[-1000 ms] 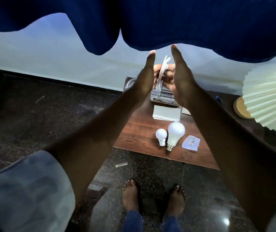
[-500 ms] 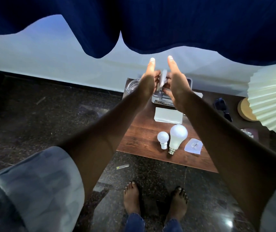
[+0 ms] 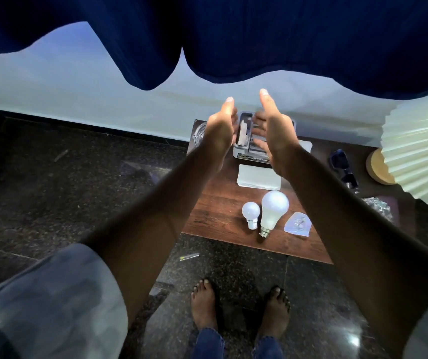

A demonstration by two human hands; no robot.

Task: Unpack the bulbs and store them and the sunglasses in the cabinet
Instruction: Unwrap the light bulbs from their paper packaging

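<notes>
Two white bulbs lie unpacked on the wooden table [image 3: 215,218], a small bulb [image 3: 251,213] beside a large bulb [image 3: 274,209]. Dark sunglasses [image 3: 343,167] rest at the table's right. My left hand [image 3: 220,126] and my right hand [image 3: 275,137] are raised over a grey box [image 3: 246,155] at the table's back, thumbs up. A white strip of packaging [image 3: 243,133] sits between them, close to my left palm. My right fingers are spread and off the strip. My left fingers are hidden behind the hand. No cabinet is in view.
A white folded card [image 3: 259,176] lies in front of the box, a clear wrapper [image 3: 298,225] right of the bulbs, crumpled plastic [image 3: 377,205] further right. A glass bowl [image 3: 198,133] stands back left, a pleated lamp [image 3: 420,151] at right. A blue curtain [image 3: 233,35] hangs above.
Both hands came down toward the grey box with the white strip. My right fingers have let go of the strip and spread apart.
</notes>
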